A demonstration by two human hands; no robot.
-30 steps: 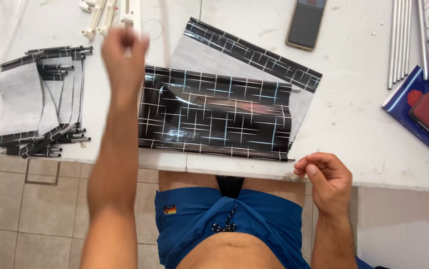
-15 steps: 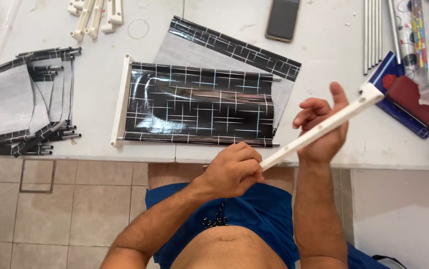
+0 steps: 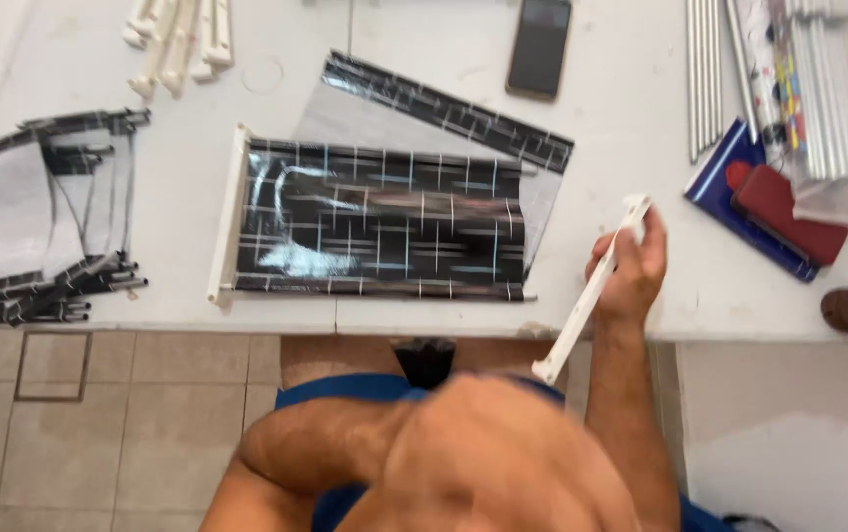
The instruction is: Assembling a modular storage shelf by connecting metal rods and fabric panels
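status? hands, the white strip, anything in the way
Right hand gripping white plastic strip, raised at table edge. Left hand blurred near camera; grip unclear. Black patterned sheet flat on table, nothing on it.

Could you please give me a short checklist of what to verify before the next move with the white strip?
1. White strip gripped in right hand: ok.
2. Left hand free: cannot tell, it is blurred close to the camera.
3. Black patterned sheet lying flat on the table: ok.
4. White strip already along the sheet's left edge: ok.
5. Sheet's right edge bare: ok.
6. Phone clear of the sheet: ok.
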